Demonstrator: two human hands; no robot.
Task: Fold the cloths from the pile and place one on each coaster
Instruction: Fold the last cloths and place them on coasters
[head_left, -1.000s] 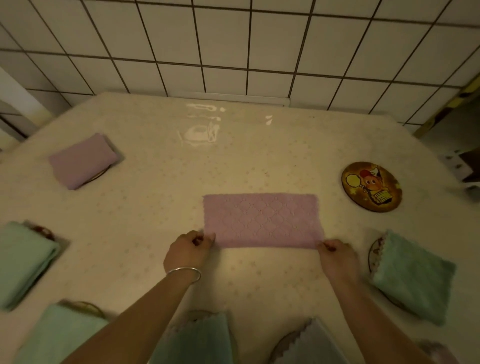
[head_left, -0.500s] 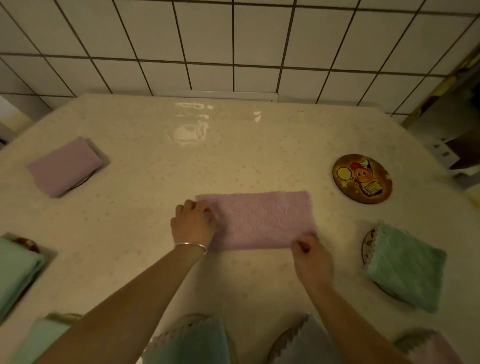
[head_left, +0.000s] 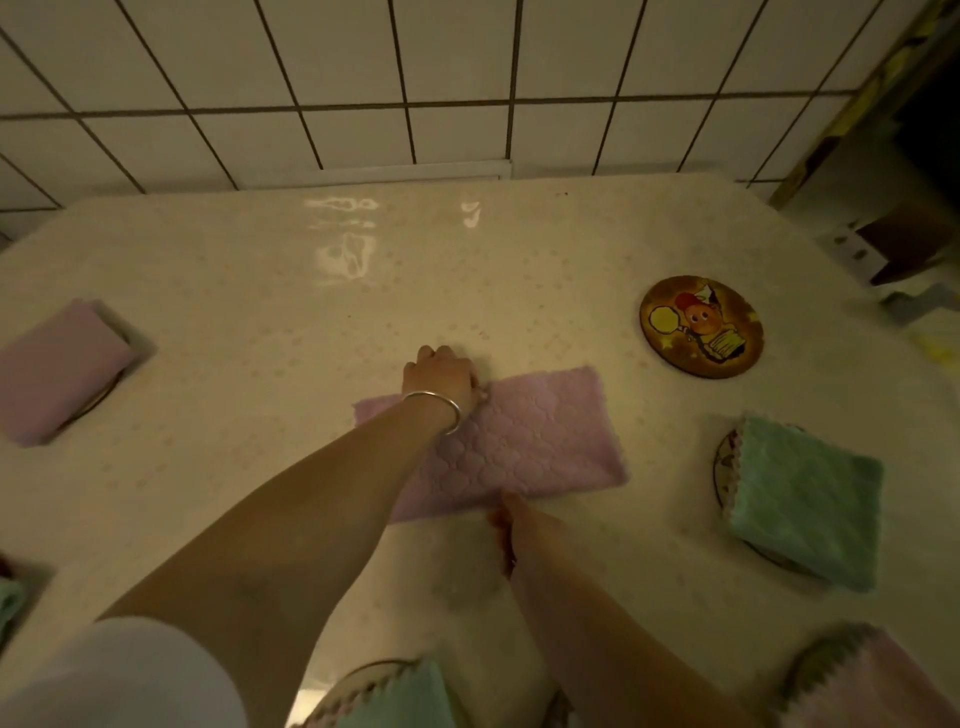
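Observation:
A pink quilted cloth (head_left: 540, 441), folded to a long strip, lies flat in the middle of the table. My left hand (head_left: 441, 376), with a silver bangle at the wrist, reaches across the strip's left part and grips its far edge with curled fingers. My right hand (head_left: 511, 527) is at the strip's near edge, about midway along, fingertips pinching the cloth there. A round picture coaster (head_left: 701, 326) lies bare beyond the strip's right end. My left forearm hides the strip's left end.
Folded cloths lie on coasters around me: pink at far left (head_left: 57, 369), green at right (head_left: 805, 499), green at the bottom (head_left: 400, 696), pink at bottom right (head_left: 872, 686). A tiled wall (head_left: 467, 78) backs the table (head_left: 260, 291).
My left hand went from the strip's near left corner over the cloth to its far edge. My right hand slid left along the near edge. The view shifted closer.

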